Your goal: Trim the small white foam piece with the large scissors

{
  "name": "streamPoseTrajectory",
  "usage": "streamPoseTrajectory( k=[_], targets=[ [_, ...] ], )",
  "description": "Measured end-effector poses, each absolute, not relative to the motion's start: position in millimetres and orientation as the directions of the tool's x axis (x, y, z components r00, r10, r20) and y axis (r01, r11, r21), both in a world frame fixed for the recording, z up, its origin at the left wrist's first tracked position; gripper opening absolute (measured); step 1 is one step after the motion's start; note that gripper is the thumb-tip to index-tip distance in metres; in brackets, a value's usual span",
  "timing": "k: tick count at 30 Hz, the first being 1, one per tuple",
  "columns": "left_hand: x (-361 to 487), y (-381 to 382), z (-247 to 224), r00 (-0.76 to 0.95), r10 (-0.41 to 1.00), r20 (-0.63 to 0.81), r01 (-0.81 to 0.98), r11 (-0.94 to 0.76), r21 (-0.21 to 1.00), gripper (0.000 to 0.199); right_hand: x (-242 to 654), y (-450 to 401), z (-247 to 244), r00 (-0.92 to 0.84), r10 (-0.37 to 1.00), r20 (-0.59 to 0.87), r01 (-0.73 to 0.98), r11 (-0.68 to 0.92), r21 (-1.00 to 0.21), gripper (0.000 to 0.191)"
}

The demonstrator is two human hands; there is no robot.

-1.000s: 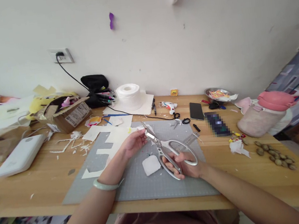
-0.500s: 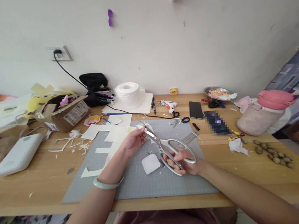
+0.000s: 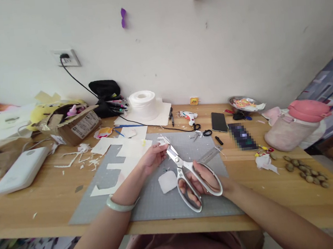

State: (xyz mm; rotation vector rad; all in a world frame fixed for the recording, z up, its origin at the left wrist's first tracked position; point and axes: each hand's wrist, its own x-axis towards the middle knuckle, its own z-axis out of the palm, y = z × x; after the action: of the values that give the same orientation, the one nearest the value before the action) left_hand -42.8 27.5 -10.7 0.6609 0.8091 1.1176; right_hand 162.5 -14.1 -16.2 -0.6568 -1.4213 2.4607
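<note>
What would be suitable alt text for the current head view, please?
A right hand works large silver scissors beside a left hand pinching a small white piece, above a grey cutting mat on a wooden desk scattered with paper scraps.

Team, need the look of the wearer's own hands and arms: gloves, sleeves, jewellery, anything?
Left hand: no glove; a smooth, rounded, pale green bangle circles the wrist. Right hand: no glove, nothing seen on the wrist. No sleeves show on either forearm. No cables or markings visible on the arms; nail details too small to tell.
</note>
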Motion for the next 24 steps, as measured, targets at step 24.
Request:
streamPoseTrajectory(
  k=[24],
  targets=[
    [-42, 30, -12, 0.23, 0.948, -0.219, -0.452, 0.304, 0.839, 0.014, 157, -18, -9, -0.745, 0.419, -0.519, 0.063, -0.73, -0.681, 0.066]
  ],
)
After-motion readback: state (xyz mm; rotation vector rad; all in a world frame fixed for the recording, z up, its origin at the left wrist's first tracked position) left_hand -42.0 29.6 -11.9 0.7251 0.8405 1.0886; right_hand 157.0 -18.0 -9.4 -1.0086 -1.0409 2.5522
